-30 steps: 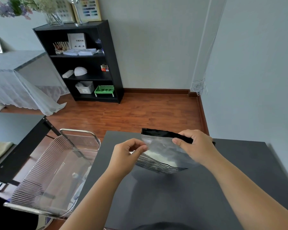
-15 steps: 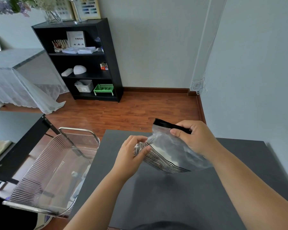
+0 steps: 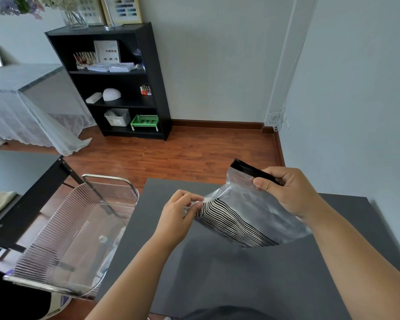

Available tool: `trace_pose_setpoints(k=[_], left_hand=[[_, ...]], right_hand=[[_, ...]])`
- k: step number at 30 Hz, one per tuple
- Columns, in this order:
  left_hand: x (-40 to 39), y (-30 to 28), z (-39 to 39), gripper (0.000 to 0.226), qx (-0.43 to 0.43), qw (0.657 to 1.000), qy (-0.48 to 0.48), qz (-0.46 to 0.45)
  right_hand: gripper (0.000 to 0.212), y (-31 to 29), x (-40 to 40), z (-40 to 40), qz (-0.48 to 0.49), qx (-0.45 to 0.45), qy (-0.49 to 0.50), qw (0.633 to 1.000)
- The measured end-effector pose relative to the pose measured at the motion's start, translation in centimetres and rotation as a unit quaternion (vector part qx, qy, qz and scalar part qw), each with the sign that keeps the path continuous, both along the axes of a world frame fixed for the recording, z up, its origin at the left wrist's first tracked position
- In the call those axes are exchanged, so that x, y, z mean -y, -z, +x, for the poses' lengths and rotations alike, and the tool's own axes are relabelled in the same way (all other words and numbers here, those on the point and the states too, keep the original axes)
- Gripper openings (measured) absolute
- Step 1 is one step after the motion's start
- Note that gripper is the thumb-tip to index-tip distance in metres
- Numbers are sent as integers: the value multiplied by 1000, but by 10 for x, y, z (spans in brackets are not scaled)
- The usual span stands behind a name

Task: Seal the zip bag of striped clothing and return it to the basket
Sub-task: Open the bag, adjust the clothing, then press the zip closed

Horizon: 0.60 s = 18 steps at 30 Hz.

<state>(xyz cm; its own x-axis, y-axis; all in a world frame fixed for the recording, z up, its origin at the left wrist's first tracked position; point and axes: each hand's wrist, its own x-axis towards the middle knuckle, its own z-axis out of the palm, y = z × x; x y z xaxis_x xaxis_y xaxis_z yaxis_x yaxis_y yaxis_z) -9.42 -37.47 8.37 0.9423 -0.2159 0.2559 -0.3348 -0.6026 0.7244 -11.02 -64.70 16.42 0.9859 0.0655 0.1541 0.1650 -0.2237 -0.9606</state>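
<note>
A clear zip bag (image 3: 247,204) with black-and-white striped clothing (image 3: 229,224) inside hangs tilted above the dark grey table (image 3: 217,278). Its black zip strip (image 3: 249,168) points up and to the right. My right hand (image 3: 286,190) pinches the right end of that strip. My left hand (image 3: 180,213) pinches the bag's lower left corner, next to the stripes. The clear ribbed basket (image 3: 62,229) stands to the left of the table, below its level, with a metal handle at its far end.
A black bookshelf (image 3: 116,84) with a green tray and small items stands against the far wall. A cloth-covered table (image 3: 14,107) is at the left, a dark desk edge (image 3: 32,195) beside the basket. A grey wall runs close on the right.
Both hands have lifted the bag off the table and turned it, so the zip strip now rises to the right. My left hand moved from the strip to the bag's lower left corner.
</note>
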Motion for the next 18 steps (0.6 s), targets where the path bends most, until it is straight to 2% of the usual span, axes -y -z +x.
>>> trace_pose_setpoints(k=[4, 9, 12, 18], left_hand=[[3, 1, -1, 12, 26, 1000, 2, 6], [3, 3, -3, 13, 66, 997, -18, 22], [0, 5, -4, 12, 64, 997, -28, 25], [-5, 9, -7, 15, 59, 997, -43, 10]], right_hand=[[16, 4, 6, -1, 2, 8, 20, 1000], [23, 10, 14, -3, -1, 15, 52, 999], [16, 13, 23, -1, -6, 21, 74, 997], [24, 16, 28, 1, 12, 31, 108, 994]])
